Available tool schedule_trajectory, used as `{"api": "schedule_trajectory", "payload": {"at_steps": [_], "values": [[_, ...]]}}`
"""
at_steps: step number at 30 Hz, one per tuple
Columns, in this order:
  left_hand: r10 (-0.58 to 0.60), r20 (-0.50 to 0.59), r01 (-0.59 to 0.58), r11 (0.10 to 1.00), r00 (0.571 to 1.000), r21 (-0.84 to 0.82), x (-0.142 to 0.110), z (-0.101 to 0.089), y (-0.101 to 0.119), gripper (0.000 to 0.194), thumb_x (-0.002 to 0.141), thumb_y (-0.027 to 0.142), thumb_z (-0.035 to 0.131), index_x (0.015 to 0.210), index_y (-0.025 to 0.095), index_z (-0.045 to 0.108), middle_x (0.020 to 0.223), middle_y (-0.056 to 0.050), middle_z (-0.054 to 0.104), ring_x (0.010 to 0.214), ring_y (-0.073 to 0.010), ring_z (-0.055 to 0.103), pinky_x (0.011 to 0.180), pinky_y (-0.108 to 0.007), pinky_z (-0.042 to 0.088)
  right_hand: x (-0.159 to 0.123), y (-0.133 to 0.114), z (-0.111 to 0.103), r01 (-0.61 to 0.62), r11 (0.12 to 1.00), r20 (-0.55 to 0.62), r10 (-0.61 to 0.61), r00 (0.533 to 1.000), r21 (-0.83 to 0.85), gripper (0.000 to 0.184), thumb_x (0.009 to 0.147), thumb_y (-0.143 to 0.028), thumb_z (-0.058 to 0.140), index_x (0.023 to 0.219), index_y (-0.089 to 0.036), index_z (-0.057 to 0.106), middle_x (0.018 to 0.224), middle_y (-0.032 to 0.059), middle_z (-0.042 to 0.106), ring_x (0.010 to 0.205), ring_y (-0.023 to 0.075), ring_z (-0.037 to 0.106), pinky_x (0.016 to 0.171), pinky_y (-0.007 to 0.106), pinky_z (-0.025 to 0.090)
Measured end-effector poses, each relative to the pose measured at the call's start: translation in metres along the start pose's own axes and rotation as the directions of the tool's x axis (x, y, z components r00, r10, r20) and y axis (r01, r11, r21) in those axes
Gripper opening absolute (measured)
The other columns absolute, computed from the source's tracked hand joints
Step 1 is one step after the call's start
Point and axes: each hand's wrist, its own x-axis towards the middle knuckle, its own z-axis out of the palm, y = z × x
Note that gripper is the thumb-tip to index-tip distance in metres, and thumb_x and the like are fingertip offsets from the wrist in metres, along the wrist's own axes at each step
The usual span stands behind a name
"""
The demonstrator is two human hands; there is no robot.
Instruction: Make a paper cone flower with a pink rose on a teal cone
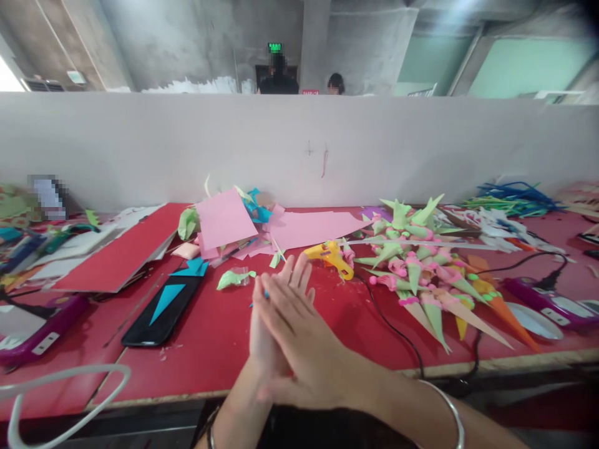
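Blue and slender, a mostly hidden piece (266,294) shows by the fingers of the left hand (262,337), over which the right hand (302,343) lies flat, fingers straight; whether either grips it, I cannot tell. Beyond, a yellow plastic glue gun (330,255) rests on the red tabletop (201,368).

A pale partition (187,143) backs the red surface (206,362); beyond it rise bare grey concrete walls (206,37), a pillar (316,43) and a glowing green sign (275,47).
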Motion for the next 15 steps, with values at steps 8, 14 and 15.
{"api": "schedule_trajectory", "payload": {"at_steps": [8, 14, 15], "values": [[0.009, -0.026, -0.009, 1.000, 1.000, -0.005, -0.006, 0.008, -0.008, 0.045, 0.085, 0.046, 0.027, 0.121, 0.027, 0.045, 0.133, 0.001, 0.037, 0.128, -0.0191, 0.017, 0.104, -0.035, 0.020, 0.009, 0.002, -0.006, -0.171, 0.985, -0.139, 0.170, 0.976, 0.004, 0.069, 0.082, -0.056, 0.023, 0.136, -0.018, 0.006, 0.143, 0.0075, 0.009, 0.131, 0.0230, 0.004, 0.104, 0.048, 0.010], [0.114, -0.078, -0.115, 0.993, 0.990, -0.008, -0.004, -0.009, 0.010, 0.058, 0.084, 0.046, 0.008, 0.112, 0.022, 0.053, 0.130, 0.001, 0.041, 0.127, -0.0096, 0.021, 0.100, -0.027, 0.026, -0.006, -0.022, 0.019, -0.008, 1.000, -0.094, 0.011, 0.996, 0.027, 0.081, 0.076, -0.062, 0.031, 0.136, -0.014, 0.004, 0.143, 0.0120, -0.002, 0.130, 0.0275, 0.002, 0.104, 0.047, 0.007], [0.151, -0.099, -0.151, 0.988, 0.984, 0.002, -0.005, -0.009, 0.002, 0.056, 0.085, 0.046, 0.009, 0.118, 0.023, 0.047, 0.131, 0.004, 0.040, 0.129, -0.0079, 0.012, 0.102, -0.027, 0.021, -0.004, -0.023, 0.018, 0.004, 1.000, -0.099, -0.001, 0.995, 0.028, 0.077, 0.077, -0.062, 0.030, 0.136, -0.019, 0.007, 0.144, 0.0099, -0.002, 0.130, 0.0270, 0.004, 0.104, 0.047, 0.006]]}}
